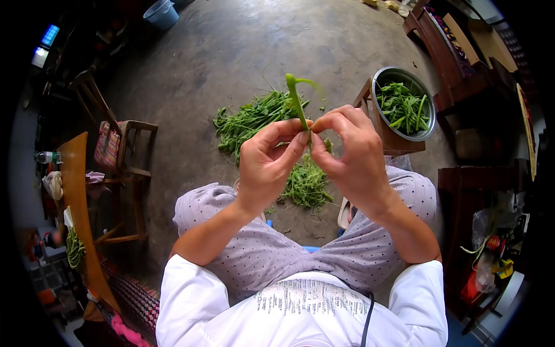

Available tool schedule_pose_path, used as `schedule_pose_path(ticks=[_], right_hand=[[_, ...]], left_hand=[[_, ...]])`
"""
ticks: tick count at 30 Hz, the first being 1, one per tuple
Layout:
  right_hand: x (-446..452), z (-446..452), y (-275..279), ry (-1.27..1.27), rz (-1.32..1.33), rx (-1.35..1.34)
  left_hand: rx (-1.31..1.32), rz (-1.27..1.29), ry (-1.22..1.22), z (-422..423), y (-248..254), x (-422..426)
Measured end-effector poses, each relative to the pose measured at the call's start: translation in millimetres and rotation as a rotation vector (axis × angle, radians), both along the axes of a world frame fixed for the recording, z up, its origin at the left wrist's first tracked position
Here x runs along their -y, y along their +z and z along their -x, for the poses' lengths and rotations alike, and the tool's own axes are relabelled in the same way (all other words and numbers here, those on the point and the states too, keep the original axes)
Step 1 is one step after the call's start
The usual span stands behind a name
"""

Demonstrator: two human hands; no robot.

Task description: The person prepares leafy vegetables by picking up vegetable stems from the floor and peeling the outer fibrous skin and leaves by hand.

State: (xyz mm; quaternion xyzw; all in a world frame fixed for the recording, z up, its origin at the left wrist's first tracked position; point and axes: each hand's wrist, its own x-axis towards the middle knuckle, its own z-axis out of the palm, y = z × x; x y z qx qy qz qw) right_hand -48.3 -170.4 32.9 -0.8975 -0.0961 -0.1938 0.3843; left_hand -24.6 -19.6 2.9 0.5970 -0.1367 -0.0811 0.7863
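A green vegetable stem (pixel 297 103) stands upright between my two hands, its bent tip pointing up and a thin strand curling off to the right. My left hand (pixel 267 157) pinches the stem between thumb and index finger. Close against it, my right hand (pixel 351 156) is closed at the lower part of the same stem, thumb and index finger pressed together. Beyond the hands, a pile of leafy green stems (pixel 248 124) lies on the floor. Below them, a smaller heap of thin green trimmings (pixel 306 184) lies between my feet.
At right a metal basin (pixel 426 133) holding cut greens rests on a wooden stool (pixel 392 140). A wooden chair (pixel 136 126) and a table edge (pixel 81 191) stand at left. A blue basket (pixel 162 15) sits far back. Dark wooden furniture (pixel 451 81) lines the right side.
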Motion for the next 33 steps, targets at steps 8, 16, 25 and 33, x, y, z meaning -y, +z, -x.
schedule_pose_path(ticks=[8, 16, 25, 33], right_hand=[[4, -4, 0, 0.019, -0.131, -0.051], [35, -18, 9, 0.302, -1.086, -0.308], [80, -17, 25, 0.440, -1.187, -0.286], [11, 1, -1, 0.135, -0.304, -0.161]], left_hand=[[-0.143, -0.003, -0.053, -5, 0, -4], [-0.251, 0.002, -0.172, -11, -12, -11], [-0.382, 0.123, -0.261, -10, -9, -15], [-0.240, 0.084, -0.190, -6, -5, -13]])
